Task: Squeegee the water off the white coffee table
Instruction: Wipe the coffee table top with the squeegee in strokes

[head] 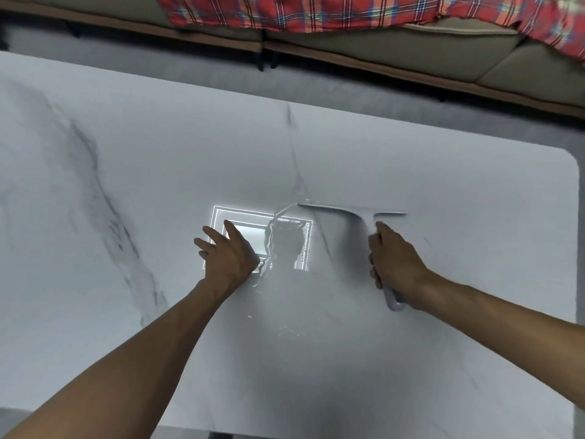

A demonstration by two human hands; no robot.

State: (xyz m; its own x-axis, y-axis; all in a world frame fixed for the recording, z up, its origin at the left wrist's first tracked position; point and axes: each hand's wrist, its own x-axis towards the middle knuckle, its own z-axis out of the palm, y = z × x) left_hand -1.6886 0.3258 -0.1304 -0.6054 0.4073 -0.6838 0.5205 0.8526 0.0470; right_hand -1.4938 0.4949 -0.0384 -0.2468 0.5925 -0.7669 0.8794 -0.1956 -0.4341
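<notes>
The white coffee table (pixel 158 172) with grey marble veins fills the view. A grey squeegee (pixel 349 213) lies with its blade flat on the tabletop, right of centre. My right hand (pixel 394 261) grips its handle, whose end sticks out below my palm. A puddle of water (pixel 281 245) spreads from the blade's left end down toward me, mirroring a ceiling light. Small droplets (pixel 285 331) lie nearer the front edge. My left hand (pixel 226 251) rests on the table left of the puddle, fingers spread and straight.
A beige sofa (pixel 364 42) with a red plaid blanket (pixel 285 11) runs along the far side beyond a strip of grey floor. The table's rounded right corner (pixel 566 160) lies near the squeegee's right.
</notes>
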